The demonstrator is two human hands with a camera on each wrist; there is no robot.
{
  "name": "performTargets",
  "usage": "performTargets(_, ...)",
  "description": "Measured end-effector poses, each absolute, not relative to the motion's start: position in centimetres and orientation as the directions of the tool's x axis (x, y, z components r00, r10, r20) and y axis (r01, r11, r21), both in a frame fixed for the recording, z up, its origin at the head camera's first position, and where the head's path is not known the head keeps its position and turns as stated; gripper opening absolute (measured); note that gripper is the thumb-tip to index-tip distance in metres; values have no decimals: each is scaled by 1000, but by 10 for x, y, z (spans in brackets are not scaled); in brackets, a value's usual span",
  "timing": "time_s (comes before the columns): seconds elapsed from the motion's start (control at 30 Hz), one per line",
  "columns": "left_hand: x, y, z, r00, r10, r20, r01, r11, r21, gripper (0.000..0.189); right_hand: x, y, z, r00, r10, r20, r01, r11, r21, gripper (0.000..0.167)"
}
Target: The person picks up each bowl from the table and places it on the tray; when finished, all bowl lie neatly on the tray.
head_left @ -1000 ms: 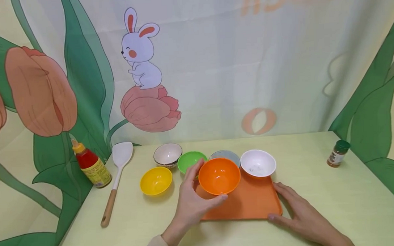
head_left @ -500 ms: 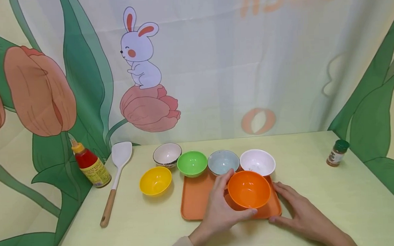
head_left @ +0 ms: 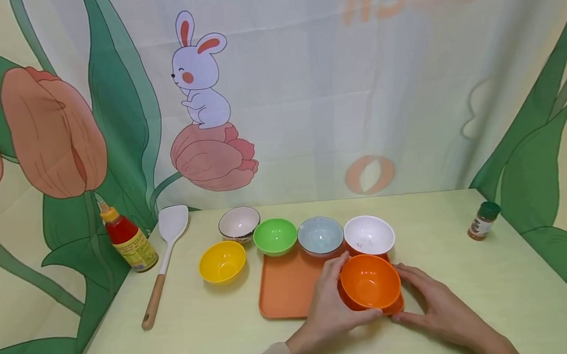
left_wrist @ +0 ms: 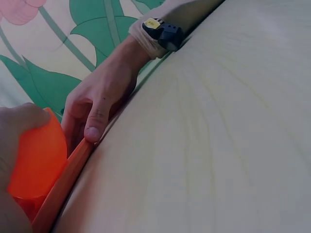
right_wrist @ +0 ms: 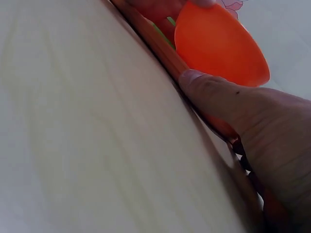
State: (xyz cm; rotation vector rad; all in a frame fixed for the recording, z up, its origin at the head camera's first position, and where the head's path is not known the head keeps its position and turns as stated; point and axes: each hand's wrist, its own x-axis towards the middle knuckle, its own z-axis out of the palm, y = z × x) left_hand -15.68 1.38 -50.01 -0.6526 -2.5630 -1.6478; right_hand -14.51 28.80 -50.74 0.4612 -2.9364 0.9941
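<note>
Rightward and nearer the person, the orange bowl [head_left: 370, 282] has travelled with the left hand [head_left: 334, 305] since one second ago. Smooth, glossy and round, it is held in a wide grip: fingers at its left side, thumb along the near rim. Whether it bears on the tray [head_left: 287, 289], round-cornered with a raised lip, I cannot tell. Right of the grip, the right hand [head_left: 435, 307] touches the tray's corner, thumb and fingers apart. Beyond the grip stand a plain white bowl [head_left: 369, 235] and a textured blue-grey bowl [head_left: 320, 235].
</note>
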Motion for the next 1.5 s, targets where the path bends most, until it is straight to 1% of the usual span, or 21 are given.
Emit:
performTargets(0.23,-159,21,-502,-911,329,250,373,394,840,115,-145,287,-507,-957,-275,94,-275,753,-598,102)
performTargets(0.53,-157,21,-500,-917,344,201,340,416,843,119,-145,287,-508,-956,-280,87,-275,755,-596,101)
performTargets(0.67,-157,20,-500,-918,349,188,325,393,860,124,-146,287,-509,-957,-278,79,-269,759,-593,102)
performTargets(0.83,-156,18,-496,-915,349,202,318,317,894,121,-147,286,-510,-959,-278,59,-258,763,-593,101)
performTargets(1.03,-155,15,-482,-888,340,309,399,238,886,119,-146,287,-510,-958,-278,69,-263,760,-594,101)
performTargets(1.23,-158,3,-460,-843,292,452,517,208,830,113,-145,287,-510,-951,-289,106,-295,760,-578,103)
performTargets(1.37,-164,-11,-443,-792,252,556,604,190,774,109,-146,287,-510,-951,-291,108,-299,762,-575,105)
performTargets(1.5,-171,-28,-426,-725,193,661,689,194,699,106,-146,286,-510,-955,-283,90,-282,766,-578,105)
